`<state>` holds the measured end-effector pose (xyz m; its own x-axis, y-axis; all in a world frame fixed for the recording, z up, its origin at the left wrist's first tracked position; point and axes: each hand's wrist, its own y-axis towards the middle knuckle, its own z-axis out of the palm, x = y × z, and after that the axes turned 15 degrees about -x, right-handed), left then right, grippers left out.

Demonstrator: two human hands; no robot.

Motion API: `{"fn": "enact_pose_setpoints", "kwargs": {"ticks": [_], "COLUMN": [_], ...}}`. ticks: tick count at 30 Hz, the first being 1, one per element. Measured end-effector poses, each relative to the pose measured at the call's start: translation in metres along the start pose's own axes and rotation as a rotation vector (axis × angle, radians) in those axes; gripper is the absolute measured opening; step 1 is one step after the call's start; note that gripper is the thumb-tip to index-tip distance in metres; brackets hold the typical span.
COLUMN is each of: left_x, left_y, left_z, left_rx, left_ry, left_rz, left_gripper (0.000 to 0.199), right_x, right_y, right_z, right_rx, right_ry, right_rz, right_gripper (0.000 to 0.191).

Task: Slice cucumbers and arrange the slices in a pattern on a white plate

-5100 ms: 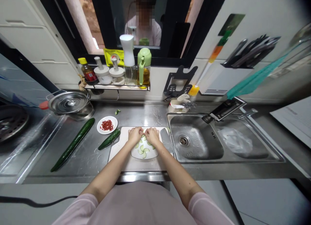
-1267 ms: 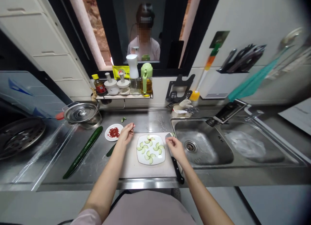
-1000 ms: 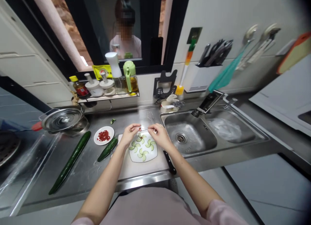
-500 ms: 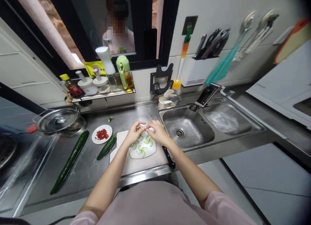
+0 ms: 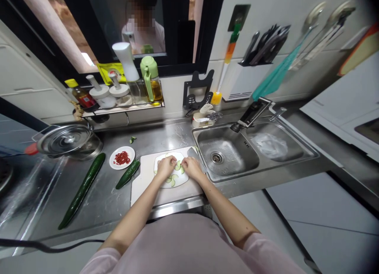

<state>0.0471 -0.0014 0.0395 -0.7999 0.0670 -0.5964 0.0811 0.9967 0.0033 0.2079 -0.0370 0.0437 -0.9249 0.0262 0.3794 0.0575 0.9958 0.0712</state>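
A white plate [image 5: 181, 181] bearing thin pale-green cucumber slices [image 5: 173, 180] in curved, petal-like groups rests on a white cutting board [image 5: 145, 189]. Over the plate's left part is my left hand [image 5: 166, 167], its fingers pinched together; whatever they hold is hidden. My right hand [image 5: 192, 167] is at the plate's right edge, fingertips closed at a cucumber slice [image 5: 181, 169]. Beneath and beyond the right hand lies a knife, its blade [image 5: 192, 152] partly showing. Left of the board are a cut cucumber piece [image 5: 128, 174] and a whole cucumber [image 5: 83, 191].
A small plate [image 5: 111, 160] of chopped red pieces [image 5: 122, 158] stands left of the board. Farther left is a lidded pot [image 5: 69, 139]. A double sink [image 5: 227, 143] with a faucet [image 5: 248, 114] is at right. Seasoning containers line a wall shelf [image 5: 124, 110].
My hands have moved apart and nearer to me, from meeting above the plate's far edge to either side of its middle. The camera view has shifted slightly.
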Motion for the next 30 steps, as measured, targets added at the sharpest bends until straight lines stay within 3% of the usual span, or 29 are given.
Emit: {"fn": "enact_pose_setpoints", "kwargs": {"ticks": [13,30], "left_x": [-0.011,-0.012], "left_y": [-0.001,-0.001], "left_z": [0.018,0.023], "left_rx": [0.075,0.094], "left_ry": [0.155,0.189], "left_rz": [0.058,0.091], "left_gripper": [0.016,0.020], "right_x": [0.005,-0.001], "right_y": [-0.001,0.002], "right_z": [0.009,0.017], "right_rx": [0.079,0.041], "right_ry": [-0.125,-0.110], "right_rz": [-0.051,-0.047], "right_gripper": [0.027,0.024]}}
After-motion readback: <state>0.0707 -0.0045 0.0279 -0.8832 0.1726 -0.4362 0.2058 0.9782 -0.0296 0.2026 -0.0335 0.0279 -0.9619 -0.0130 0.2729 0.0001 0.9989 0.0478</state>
